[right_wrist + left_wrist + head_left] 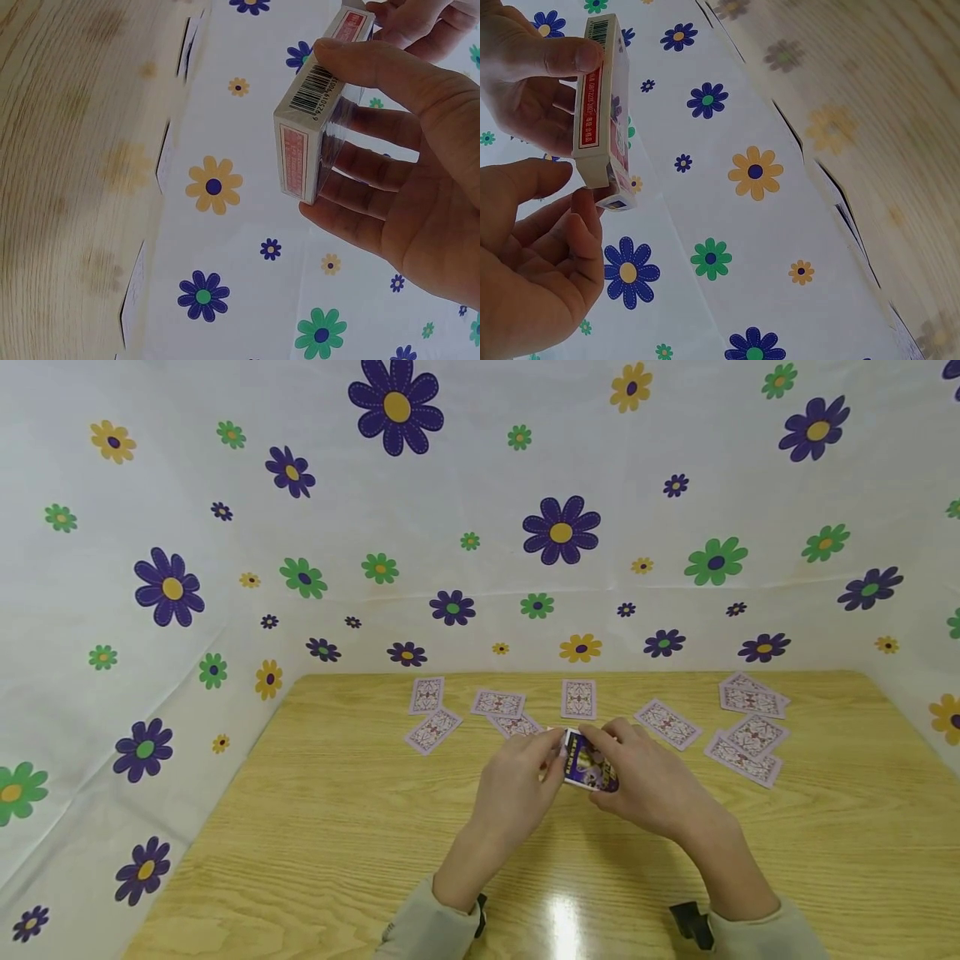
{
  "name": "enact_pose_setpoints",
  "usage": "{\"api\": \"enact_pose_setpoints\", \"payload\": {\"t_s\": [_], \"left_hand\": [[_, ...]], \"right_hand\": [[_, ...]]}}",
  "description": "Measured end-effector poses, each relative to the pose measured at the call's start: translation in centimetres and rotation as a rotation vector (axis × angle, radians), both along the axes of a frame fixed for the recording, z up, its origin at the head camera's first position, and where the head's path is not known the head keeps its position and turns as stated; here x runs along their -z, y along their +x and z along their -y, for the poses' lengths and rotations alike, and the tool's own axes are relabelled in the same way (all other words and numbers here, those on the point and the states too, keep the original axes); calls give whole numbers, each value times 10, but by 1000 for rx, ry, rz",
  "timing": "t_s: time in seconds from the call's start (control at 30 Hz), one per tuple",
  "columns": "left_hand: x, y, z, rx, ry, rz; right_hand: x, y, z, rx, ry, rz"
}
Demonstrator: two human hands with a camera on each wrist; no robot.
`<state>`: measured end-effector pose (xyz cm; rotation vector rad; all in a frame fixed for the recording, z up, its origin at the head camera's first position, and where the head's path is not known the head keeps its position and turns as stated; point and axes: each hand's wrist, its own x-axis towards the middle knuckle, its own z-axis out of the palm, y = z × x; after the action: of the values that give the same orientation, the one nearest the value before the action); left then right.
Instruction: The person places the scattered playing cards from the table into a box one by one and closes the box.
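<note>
A card box (589, 762) with a purple face is held just above the wooden table (337, 835) between both hands. My right hand (609, 750) grips it, thumb along one narrow side and fingers under the other, which shows clearly in the right wrist view on the card box (315, 112) in my right hand (321, 131). My left hand (555, 758) pinches the box's left end. In the left wrist view, thumb and forefinger of my left hand (576, 191) meet the lower end of the card box (598, 97). Several face-down cards (578, 699) lie beyond the hands.
Face-down cards are spread along the table's far half, from the left pair (432, 730) to a cluster at the right (752, 735). A white cloth with flower prints (480, 527) walls the table on three sides. Bare wood lies near me.
</note>
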<state>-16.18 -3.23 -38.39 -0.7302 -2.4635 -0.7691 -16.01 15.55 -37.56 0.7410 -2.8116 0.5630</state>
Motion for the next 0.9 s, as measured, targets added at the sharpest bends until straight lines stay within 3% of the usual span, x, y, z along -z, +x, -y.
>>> {"api": "enact_pose_setpoints", "payload": {"t_s": [0.23,0.47,0.7,0.9], "left_hand": [[-2,0,1,-6,12,23],[-4,0,4,1,87,19],[-5,-9,15,-12,145,-58],[-8,-21,37,-61,226,-64]], "right_hand": [[-1,0,0,1,16,2],[-2,0,0,1,9,16],[-2,-1,-2,10,16,12],[-1,-1,-3,20,21,26]]}}
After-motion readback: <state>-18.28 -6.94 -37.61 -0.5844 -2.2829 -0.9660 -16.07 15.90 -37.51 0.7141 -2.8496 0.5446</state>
